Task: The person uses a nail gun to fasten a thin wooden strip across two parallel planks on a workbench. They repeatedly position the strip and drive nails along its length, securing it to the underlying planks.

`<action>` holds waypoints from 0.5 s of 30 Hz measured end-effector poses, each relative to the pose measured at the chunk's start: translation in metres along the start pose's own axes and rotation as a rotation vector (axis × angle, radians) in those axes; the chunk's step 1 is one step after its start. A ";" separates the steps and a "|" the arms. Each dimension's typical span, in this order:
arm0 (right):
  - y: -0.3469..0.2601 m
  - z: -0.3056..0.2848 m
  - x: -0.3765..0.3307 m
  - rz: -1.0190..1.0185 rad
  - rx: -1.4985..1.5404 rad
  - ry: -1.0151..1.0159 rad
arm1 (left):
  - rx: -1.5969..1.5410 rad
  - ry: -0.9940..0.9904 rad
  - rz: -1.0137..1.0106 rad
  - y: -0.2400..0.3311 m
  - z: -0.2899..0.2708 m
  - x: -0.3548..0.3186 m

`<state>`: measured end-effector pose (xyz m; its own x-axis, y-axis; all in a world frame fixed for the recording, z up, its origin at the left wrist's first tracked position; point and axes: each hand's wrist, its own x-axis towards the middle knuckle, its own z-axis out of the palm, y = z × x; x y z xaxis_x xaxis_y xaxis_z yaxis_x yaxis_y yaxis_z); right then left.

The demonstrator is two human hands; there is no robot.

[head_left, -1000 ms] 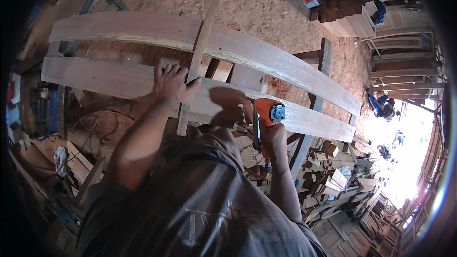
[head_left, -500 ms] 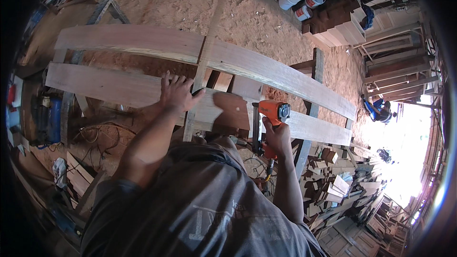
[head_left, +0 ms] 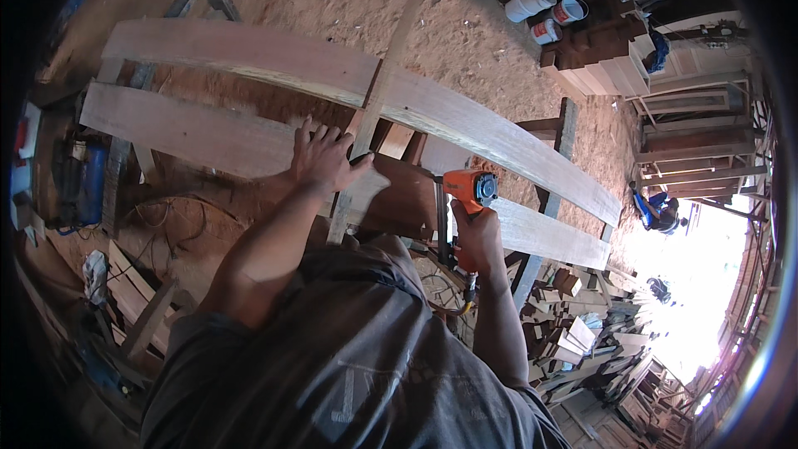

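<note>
Two long pale boards, a far board [head_left: 249, 51] and a near board [head_left: 187, 126], run side by side from left to right in front of me. A narrow wooden strip [head_left: 397, 54] crosses over both. My left hand [head_left: 322, 158] lies with spread fingers on the near board, its thumb reaching to the strip. An orange and black nail gun [head_left: 470, 187] is in my right hand [head_left: 480, 239], its fingers wrapped round the handle. The nail gun is over the near board, right of the strip; whether its nose touches wood I cannot tell.
Trestles [head_left: 559, 145] bear the boards. A hose [head_left: 467, 303] hangs from the nail gun. Wood offcuts [head_left: 582, 337] lie heaped at lower right. White buckets [head_left: 532, 2] and stacked timber [head_left: 603, 66] stand at the back. A person [head_left: 661, 212] sits at far right near the bright opening.
The nail gun has come left, closer to the strip, with my right hand still round it. My left hand keeps its place by the strip. The whole view has turned slightly.
</note>
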<state>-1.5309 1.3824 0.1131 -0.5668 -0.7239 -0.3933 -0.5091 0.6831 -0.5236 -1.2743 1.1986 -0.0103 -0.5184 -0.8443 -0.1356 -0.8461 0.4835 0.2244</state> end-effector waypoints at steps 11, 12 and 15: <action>0.000 0.003 0.007 0.040 -0.084 -0.050 | -0.049 -0.111 -0.001 0.000 -0.004 0.004; -0.009 -0.003 0.008 0.093 -0.095 -0.097 | -0.031 -0.109 -0.004 -0.002 -0.003 0.004; -0.019 -0.011 0.005 0.134 -0.078 -0.137 | -0.015 -0.150 0.000 -0.003 -0.005 0.008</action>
<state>-1.5312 1.3672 0.1294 -0.5421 -0.6284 -0.5579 -0.4862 0.7760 -0.4017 -1.2755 1.1892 -0.0071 -0.5324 -0.7994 -0.2784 -0.8445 0.4794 0.2385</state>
